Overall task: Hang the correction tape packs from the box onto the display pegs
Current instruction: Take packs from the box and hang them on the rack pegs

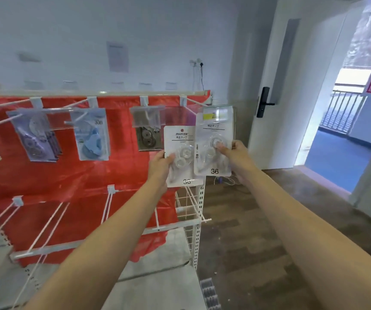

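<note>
Standing upright, two correction tape packs (pixel 213 142), long axes vertical, hands (pixel 236 153) gripping

Below the brown pack (pixel 146 136), bare red backing (pixel 68 180) lay open; lower pegs (pixel 108 204) jutted forward there, and hung packs crowded its left.

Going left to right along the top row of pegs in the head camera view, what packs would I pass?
Purple pack → blue pack → brown pack → white pack in the left hand → white pack held up at the far-right peg by the right hand.
</note>
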A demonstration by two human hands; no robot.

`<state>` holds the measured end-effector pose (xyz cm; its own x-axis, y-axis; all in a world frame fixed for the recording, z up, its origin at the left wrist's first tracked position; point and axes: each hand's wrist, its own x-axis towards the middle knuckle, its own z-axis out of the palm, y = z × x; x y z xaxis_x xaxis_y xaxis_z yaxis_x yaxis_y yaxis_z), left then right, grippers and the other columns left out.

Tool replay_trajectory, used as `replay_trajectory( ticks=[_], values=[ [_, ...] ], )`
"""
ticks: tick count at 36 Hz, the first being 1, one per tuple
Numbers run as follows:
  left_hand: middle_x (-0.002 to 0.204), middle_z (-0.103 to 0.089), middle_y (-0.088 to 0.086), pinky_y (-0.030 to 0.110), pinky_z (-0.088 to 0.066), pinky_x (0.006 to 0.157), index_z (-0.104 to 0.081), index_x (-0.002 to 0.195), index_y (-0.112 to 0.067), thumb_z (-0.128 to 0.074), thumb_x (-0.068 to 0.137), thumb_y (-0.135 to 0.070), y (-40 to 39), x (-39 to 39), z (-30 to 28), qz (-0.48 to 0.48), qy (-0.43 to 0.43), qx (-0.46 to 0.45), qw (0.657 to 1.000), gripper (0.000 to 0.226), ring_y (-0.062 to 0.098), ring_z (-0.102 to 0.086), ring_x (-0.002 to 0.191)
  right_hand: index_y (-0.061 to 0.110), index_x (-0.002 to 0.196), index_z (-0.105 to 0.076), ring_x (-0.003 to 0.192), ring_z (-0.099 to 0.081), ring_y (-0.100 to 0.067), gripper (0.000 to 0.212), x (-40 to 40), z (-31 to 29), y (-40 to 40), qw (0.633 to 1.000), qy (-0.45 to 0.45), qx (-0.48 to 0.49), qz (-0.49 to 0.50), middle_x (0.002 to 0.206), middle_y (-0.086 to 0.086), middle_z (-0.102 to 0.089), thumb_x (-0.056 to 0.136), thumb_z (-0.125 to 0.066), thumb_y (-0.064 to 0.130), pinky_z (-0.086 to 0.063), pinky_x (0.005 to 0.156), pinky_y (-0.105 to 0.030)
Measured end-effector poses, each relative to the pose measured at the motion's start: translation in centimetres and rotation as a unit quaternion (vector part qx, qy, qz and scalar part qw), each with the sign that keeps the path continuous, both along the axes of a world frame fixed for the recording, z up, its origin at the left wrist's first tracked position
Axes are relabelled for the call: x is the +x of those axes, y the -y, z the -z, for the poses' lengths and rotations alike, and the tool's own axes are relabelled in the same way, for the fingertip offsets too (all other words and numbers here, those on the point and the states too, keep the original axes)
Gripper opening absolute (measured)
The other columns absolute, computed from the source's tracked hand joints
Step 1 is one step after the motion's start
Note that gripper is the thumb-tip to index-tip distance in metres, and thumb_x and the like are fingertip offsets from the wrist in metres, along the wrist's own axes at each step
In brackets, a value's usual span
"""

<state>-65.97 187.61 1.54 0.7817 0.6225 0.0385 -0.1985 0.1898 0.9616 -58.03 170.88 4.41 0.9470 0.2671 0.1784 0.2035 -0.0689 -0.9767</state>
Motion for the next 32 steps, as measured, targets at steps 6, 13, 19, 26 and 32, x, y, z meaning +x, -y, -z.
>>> replay_trajectory(
  ticks=[6, 13, 19, 26, 32],
  values=[
    [0.113, -0.068, 0.017, 0.054, -0.048, 0.096, -0.068, 0.094, -0.016, -0.053, 0.093, 0.000, 0.6, 0.3, -0.3, -0.031, -0.002, 0.002, 1.000, 0.022, 0.036, -0.063, 0.108, 0.019, 0.094, -0.050, 0.093, -0.057, -0.015, 0.017, 1.2, 0.1, 0.2, 0.995, -0.022, 0.026, -0.089, 0.099, 0.001, -0.059, 0.091, -0.065, 0.027, -0.047, 0.076, -0.033],
    [0.105, -0.067, 0.012, 0.053, -0.048, 0.096, -0.066, 0.101, -0.011, -0.053, 0.093, 0.001, 1.5, 0.3, 0.1, -0.060, -0.012, 0.021, 0.998, 0.019, 0.033, -0.063, 0.103, 0.011, 0.094, -0.050, 0.110, -0.058, -0.036, 0.028, 2.0, 0.1, 0.8, 0.993, -0.031, 0.011, -0.111, 0.119, -0.021, -0.059, 0.086, -0.069, 0.030, -0.049, 0.089, -0.047],
    [0.112, -0.066, 0.017, 0.053, -0.046, 0.099, -0.065, 0.108, -0.005, -0.053, 0.093, -0.001, 1.8, 0.4, 0.5, -0.070, -0.025, 0.034, 0.997, 0.020, 0.034, -0.061, 0.107, 0.008, 0.109, -0.050, 0.115, -0.055, -0.031, 0.043, 1.8, -0.3, 0.2, 0.989, -0.008, 0.005, -0.148, 0.124, -0.014, -0.056, 0.086, -0.067, 0.039, -0.043, 0.100, -0.056],
    [0.111, -0.067, 0.015, 0.043, -0.052, 0.089, -0.062, 0.116, -0.002, -0.051, 0.094, 0.000, 1.6, 0.0, 0.4, -0.074, -0.026, 0.042, 0.996, 0.024, 0.025, -0.063, 0.091, 0.023, 0.096, -0.054, 0.107, -0.060, -0.021, 0.015, 1.8, 1.2, 0.4, 0.990, 0.002, -0.013, -0.143, 0.104, 0.003, -0.064, 0.089, -0.067, 0.025, -0.045, 0.100, -0.051],
    [0.095, -0.067, 0.008, 0.030, -0.054, 0.065, -0.063, 0.113, -0.004, -0.050, 0.095, 0.001, 1.4, 0.0, 0.4, -0.074, -0.018, 0.029, 0.997, 0.022, 0.016, -0.064, 0.073, 0.026, 0.094, -0.051, 0.095, -0.063, -0.011, 0.020, 1.3, 1.1, 0.2, 0.985, 0.028, 0.008, -0.168, 0.100, 0.007, -0.064, 0.090, -0.064, 0.012, -0.049, 0.098, -0.042]
  ],
)
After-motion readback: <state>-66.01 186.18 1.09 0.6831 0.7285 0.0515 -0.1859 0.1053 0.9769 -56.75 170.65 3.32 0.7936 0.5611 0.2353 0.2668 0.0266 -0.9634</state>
